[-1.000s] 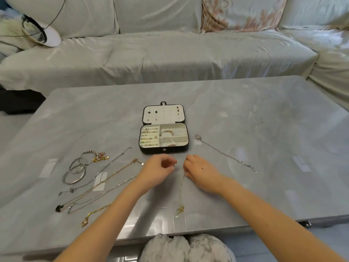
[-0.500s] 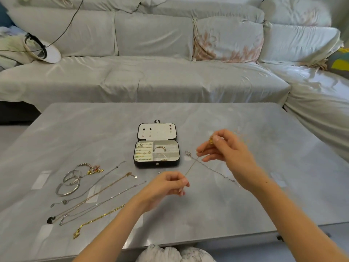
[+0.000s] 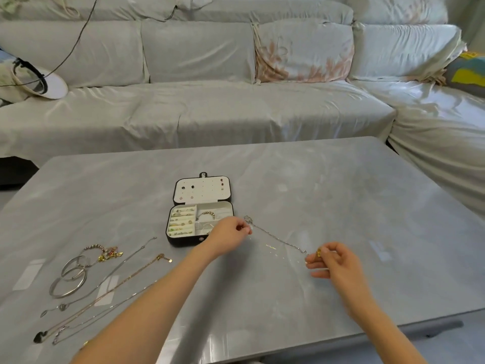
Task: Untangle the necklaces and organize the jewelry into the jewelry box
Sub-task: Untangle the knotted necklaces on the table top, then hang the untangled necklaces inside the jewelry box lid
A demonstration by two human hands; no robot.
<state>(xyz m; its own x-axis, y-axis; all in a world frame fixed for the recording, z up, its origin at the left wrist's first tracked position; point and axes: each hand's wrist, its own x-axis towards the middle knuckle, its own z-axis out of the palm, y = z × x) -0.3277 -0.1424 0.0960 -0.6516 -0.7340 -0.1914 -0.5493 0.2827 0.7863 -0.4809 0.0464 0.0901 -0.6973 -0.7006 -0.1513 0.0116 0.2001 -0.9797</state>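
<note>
Seen from the head camera, our left hand hovers at the near right corner of the open jewelry box, fingers pinching one end of a thin gold necklace. Our right hand, closer to the front edge of the table, pinches its pendant. A silver necklace lies on the table between our hands. Bangles and more necklaces crowd the left front corner. Bare table runs rightward to the edge.
</note>
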